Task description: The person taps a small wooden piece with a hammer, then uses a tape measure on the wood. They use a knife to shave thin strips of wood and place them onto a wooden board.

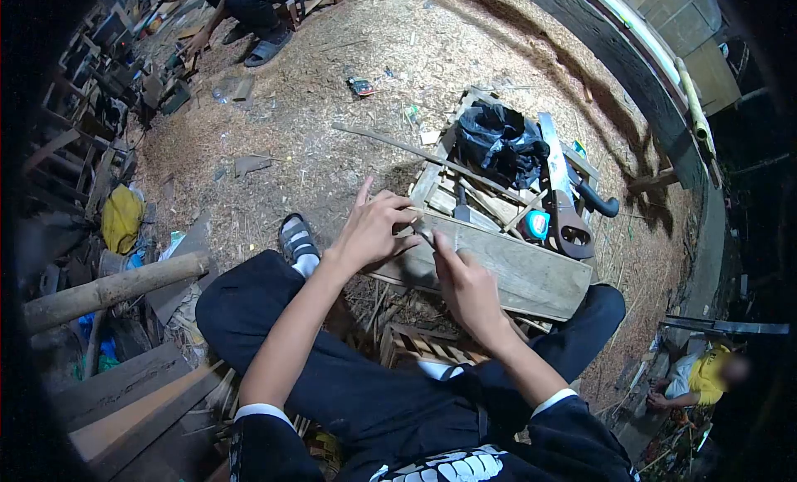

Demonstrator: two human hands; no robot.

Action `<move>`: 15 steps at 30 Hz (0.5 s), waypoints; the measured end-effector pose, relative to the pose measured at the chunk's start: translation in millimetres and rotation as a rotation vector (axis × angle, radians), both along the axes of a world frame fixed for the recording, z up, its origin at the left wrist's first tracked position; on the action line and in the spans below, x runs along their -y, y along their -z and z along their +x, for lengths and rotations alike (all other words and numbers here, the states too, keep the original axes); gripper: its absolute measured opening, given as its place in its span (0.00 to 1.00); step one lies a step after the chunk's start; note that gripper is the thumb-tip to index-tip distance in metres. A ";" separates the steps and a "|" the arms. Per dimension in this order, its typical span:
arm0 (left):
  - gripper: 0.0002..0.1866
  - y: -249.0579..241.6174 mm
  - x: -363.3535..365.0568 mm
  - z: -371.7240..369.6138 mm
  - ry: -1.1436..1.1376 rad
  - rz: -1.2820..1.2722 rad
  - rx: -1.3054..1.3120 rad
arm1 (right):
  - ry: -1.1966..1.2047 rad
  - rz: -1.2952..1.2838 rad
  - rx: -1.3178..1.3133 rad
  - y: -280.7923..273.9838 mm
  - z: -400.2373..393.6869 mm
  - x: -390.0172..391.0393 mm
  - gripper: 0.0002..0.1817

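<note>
Over a wooden plank seat [523, 270], my two hands nearly meet. My left hand [374, 231] has one finger pointing out while its thumb and other fingers pinch something small that I cannot make out. My right hand [469, 295] is closed, thumb forward, on a small metal blade [426, 234] whose tip sits by the left fingertips. Just beyond the plank, a handsaw [566, 208] and a blue-and-white tape measure [537, 225] lie on a wooden frame. A chisel-like tool [462, 206] rests among thin wood strips there.
A black plastic bag [498, 141] sits in the frame, with a long thin stick [398, 146] across its edge. A bamboo pole [116, 291] and boards lie at left. One person [257, 17] crouches at top left; another in yellow [706, 374] is at right.
</note>
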State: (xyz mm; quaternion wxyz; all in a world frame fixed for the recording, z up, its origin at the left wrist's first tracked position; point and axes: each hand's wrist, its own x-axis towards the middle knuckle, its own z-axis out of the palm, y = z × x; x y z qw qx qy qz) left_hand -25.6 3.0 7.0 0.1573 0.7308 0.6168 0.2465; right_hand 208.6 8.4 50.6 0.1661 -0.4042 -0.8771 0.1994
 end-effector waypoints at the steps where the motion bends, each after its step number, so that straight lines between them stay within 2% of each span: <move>1: 0.22 -1.0 -0.8 0.0 0.001 -0.009 -0.020 | -0.011 -0.019 0.057 4.5 -0.4 -4.9 0.28; 5: 0.21 -6.5 -0.2 -2.6 0.024 -0.033 -0.020 | 0.025 0.012 -0.122 -9.7 -3.9 7.3 0.26; 8: 0.20 0.7 0.2 1.3 -0.007 0.057 0.041 | 0.024 -0.025 -0.026 4.3 -0.7 0.0 0.28; 10: 0.22 -3.7 -1.8 -0.8 0.003 -0.008 0.010 | 0.013 -0.055 -0.026 6.2 -0.6 -3.9 0.29; 13: 0.23 0.7 0.0 -0.7 -0.002 -0.023 0.029 | 0.045 -0.036 -0.257 2.6 1.7 2.9 0.28; 15: 0.24 1.7 1.7 -0.7 0.000 -0.023 0.055 | 0.057 -0.052 -0.308 -5.2 1.0 -2.5 0.27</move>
